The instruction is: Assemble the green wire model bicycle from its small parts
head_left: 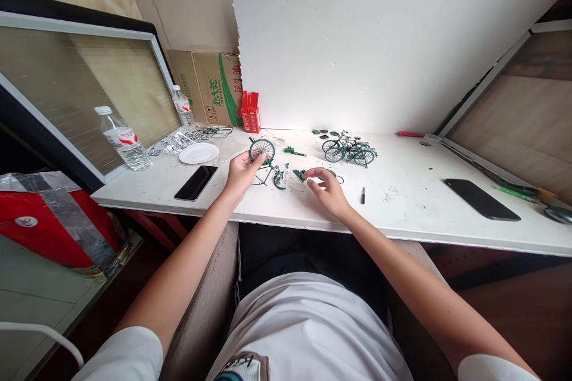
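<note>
My left hand (241, 174) holds a small green model bicycle wheel (262, 149) upright between thumb and fingers, just above the white table (402, 202). Below it lie a thin green frame piece (263, 178) and other green model parts (280, 177). My right hand (328, 190) rests on the table with its fingers curled over a small green part (300, 174) and a loose wheel rim (336, 177). Whether it grips anything I cannot make out. Two finished green model bicycles (349, 149) stand further back.
A black phone (196, 182) lies left of my hands, another phone (481, 199) at the right. A white plate (199, 153), two water bottles (124, 139), parts sprues (201, 134), a red carton (251, 112), a small screwdriver bit (363, 195) and hand tools (527, 191) are also on the table.
</note>
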Motion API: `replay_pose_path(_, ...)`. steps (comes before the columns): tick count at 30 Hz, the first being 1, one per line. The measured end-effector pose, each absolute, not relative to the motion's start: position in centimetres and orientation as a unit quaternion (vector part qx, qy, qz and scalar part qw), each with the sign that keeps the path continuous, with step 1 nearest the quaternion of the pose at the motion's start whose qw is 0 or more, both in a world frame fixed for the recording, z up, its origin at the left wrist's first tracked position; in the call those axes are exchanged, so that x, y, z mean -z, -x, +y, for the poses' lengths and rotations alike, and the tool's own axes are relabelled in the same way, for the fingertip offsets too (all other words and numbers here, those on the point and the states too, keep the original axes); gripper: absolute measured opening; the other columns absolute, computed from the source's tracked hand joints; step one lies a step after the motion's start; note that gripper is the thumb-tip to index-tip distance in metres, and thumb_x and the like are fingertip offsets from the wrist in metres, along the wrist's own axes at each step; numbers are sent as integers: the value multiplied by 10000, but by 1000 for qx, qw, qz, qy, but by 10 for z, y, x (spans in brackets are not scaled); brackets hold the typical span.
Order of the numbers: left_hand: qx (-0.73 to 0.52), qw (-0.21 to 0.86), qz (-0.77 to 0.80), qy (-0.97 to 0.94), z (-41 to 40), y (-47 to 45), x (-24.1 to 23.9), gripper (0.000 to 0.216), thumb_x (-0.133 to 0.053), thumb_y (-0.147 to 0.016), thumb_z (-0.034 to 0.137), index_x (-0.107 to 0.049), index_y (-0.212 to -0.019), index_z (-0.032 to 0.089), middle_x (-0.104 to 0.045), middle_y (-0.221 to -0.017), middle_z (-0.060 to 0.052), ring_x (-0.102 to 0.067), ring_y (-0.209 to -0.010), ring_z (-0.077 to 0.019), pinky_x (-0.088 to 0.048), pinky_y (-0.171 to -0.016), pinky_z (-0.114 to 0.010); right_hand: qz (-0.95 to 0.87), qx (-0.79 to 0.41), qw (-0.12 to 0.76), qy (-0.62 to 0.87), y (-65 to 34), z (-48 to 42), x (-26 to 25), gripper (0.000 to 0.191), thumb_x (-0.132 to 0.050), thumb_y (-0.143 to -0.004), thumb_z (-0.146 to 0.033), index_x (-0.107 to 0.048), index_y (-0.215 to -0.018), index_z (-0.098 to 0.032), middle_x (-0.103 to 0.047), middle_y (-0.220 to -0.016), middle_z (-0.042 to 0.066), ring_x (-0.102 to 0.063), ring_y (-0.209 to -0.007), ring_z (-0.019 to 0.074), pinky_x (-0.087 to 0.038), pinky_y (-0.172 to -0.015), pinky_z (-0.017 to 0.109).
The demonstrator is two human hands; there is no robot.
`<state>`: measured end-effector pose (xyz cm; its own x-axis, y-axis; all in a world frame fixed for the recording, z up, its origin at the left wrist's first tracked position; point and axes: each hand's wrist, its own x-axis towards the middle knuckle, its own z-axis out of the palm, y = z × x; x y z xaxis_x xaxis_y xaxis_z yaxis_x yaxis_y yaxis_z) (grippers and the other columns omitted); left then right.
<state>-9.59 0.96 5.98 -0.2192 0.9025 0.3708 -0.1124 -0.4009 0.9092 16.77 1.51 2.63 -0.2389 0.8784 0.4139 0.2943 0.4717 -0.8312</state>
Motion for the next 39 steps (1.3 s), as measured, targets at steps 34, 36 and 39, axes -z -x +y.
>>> replay_pose_path(34,-637,591,395,-298,32,108,-10,313,-969,-736,263,-783,-950,128,-764,-1016,-88,-683,-874,-142,-497,-805,-262,-755,-200,408,473,-167,28,4,301,-583,-906,-319,-755,-1134,-226,-699,-1294,121,-516,-1299,362,-427,-1122,572)
replay_pose_path(36,-635,579,395,-325,30,104,-10,367,-989,-704,312,-787,-949,128,-770,-1022,-92,-678,-873,-145,-497,-812,-265,-772,-159,400,469,-166,27,4,245,-627,-903,-358,-805,-1010,-228,-720,-1200,129,-519,-1224,377,-423,-1101,598)
replay_pose_path(39,-629,565,399,-356,29,101,-8,455,-1009,-650,394,-794,-955,133,-779,-1036,-101,-680,-886,-158,-501,-822,-277,-779,-113,405,466,-166,26,6,236,-678,-902,-419,-825,-926,-236,-725,-1108,138,-503,-1134,382,-456,-1032,615)
